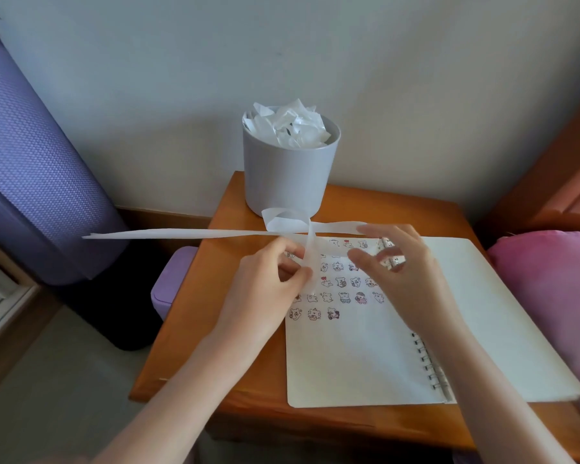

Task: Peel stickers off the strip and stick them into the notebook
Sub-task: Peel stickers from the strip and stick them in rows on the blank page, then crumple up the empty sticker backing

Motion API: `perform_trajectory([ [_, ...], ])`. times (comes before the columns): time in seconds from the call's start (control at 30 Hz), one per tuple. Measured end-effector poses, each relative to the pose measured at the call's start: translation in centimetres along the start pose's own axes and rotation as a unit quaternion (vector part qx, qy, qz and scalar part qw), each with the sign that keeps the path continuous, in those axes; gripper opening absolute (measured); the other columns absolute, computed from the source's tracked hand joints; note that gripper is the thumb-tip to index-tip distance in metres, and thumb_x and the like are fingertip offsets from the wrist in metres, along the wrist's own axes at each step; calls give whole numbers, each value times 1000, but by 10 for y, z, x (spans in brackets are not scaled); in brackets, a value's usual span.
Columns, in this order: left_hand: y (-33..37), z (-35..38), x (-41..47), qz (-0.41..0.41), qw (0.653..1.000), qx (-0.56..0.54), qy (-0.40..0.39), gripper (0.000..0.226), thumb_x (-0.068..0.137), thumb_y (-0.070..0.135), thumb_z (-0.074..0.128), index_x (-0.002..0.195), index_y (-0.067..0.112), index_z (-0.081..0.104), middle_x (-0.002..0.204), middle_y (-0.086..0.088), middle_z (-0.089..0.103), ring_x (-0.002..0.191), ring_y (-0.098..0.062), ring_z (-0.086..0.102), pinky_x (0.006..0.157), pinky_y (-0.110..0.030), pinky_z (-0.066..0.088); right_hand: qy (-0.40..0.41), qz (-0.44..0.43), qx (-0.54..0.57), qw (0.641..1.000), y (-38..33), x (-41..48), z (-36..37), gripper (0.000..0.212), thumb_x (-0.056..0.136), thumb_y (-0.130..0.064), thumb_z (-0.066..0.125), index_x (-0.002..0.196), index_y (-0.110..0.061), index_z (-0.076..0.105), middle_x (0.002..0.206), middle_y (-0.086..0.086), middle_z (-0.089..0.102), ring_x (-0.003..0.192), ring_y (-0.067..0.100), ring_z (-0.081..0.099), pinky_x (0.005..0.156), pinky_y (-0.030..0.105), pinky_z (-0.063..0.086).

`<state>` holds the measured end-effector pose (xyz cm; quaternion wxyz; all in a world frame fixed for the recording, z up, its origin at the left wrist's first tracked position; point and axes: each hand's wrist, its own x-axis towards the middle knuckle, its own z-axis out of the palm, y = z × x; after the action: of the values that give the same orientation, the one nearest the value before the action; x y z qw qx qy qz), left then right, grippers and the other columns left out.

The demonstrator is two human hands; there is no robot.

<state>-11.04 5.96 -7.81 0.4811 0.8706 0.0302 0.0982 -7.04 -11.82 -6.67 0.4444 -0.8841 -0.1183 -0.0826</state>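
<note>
Your left hand [265, 286] is curled, thumb and fingertips pinching the white strip [181, 234] where a short length of it hangs down over the page. Your right hand [406, 272] hovers just beside it with fingers spread and gently bent; its upper fingers meet the strip's right end, but motion blur keeps you from telling whether they grip it or only touch it. From your left-hand pinch the strip rises, curls into a loop in front of the bin [282, 175], and stretches in a long flat band out past the table's left edge, held in the air. Beneath both hands lies the open notebook [349, 363], its spiral binding [429, 366] partly hidden by your right forearm. Rows of small cartoon stickers [344, 298] fill the upper part of the left page, and the right page is blank. The notebook rests on a wooden table [188, 329]. The grey bin at its far edge holds crumpled white paper [292, 123]. A rolled purple mat [31, 162] stands at left, and a pink cushion [549, 286] sits at right.
</note>
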Motion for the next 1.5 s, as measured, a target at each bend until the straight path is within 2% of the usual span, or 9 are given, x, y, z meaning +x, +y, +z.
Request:
perform_trajectory([
  [0.17, 1, 1, 1, 27, 999, 32, 17, 6, 86, 25, 65, 85, 31, 62, 74, 20, 62, 74, 3, 63, 65, -11, 51, -35, -6, 5, 999, -5, 13, 18, 42, 78, -55, 61, 117, -39, 61, 108, -21, 59, 89, 2, 58, 62, 16, 50],
  [0.5, -4, 5, 6, 32, 999, 40, 15, 9, 85, 25, 66, 92, 21, 71, 80, 12, 68, 76, -1, 64, 70, -16, 54, -39, -5, 2, 999, -3, 21, 37, 27, 79, -39, 70, 103, -26, 69, 91, -15, 64, 92, 7, 50, 76, 22, 44],
  [0.73, -4, 3, 6, 52, 997, 47, 45, 15, 79, 31, 72, 91, 23, 68, 82, 14, 65, 76, 0, 61, 67, -10, 49, -58, 31, 33, 997, -4, 17, 37, 14, 82, -17, 71, 96, -15, 70, 74, -8, 61, 62, 2, 51, 51, 6, 38],
  [0.9, -13, -22, 18, 101, 968, 196, 121, 40, 81, 34, 68, 119, 27, 59, 121, 9, 54, 117, -11, 42, 96, -26, 34, -38, 45, 26, 998, 0, 17, 23, 9, 81, -15, 71, 89, -18, 69, 71, -6, 60, 56, 0, 49, 43, 8, 37],
  [1.0, -25, -34, 26, 62, 958, 267, 84, 60, 86, 38, 61, 141, 30, 37, 149, 5, 33, 140, -14, 20, 112, -36, 17, -32, 48, 17, 998, 2, 16, 17, 8, 82, -13, 71, 89, -17, 70, 72, -2, 62, 57, 4, 47, 44, 8, 37],
  [1.1, -35, -38, 32, 46, 957, 285, 26, 64, 90, 41, 53, 146, 30, 26, 151, 1, 32, 144, -16, 12, 116, -39, 8, -34, 48, 3, 998, 3, 15, 14, 7, 82, -14, 70, 89, -19, 71, 70, -5, 61, 56, 3, 46, 50, 10, 36],
  [1.2, -37, -40, 38, 74, 957, 280, 34, 45, 90, 37, 54, 134, 28, 50, 130, -3, 56, 132, -21, 35, 111, -36, 18, -50, 47, 17, 997, 3, 13, 10, 9, 83, -13, 69, 84, -22, 70, 70, -4, 61, 58, 6, 45, 52, 12, 35],
  [1.3, -30, -38, 37, 106, 970, 211, 65, 25, 88, 33, 57, 108, 25, 70, 95, 2, 66, 100, -17, 50, 94, -34, 37, -48, 45, 19, 998, 3, 13, 6, 12, 83, -12, 70, 81, -24, 70, 69, -4, 60, 58, 8, 45, 52, 13, 34],
  [1.5, -2, -15, 28, 134, 984, 95, 64, 16, 91, 24, 57, 99, 20, 70, 93, 5, 58, 91, -8, 52, 72, -10, 41, -68, 12, 26, 997, -6, 9, 10, 15, 80, -9, 71, 80, -23, 72, 71, -5, 60, 62, 2, 47, 60, 11, 35],
])
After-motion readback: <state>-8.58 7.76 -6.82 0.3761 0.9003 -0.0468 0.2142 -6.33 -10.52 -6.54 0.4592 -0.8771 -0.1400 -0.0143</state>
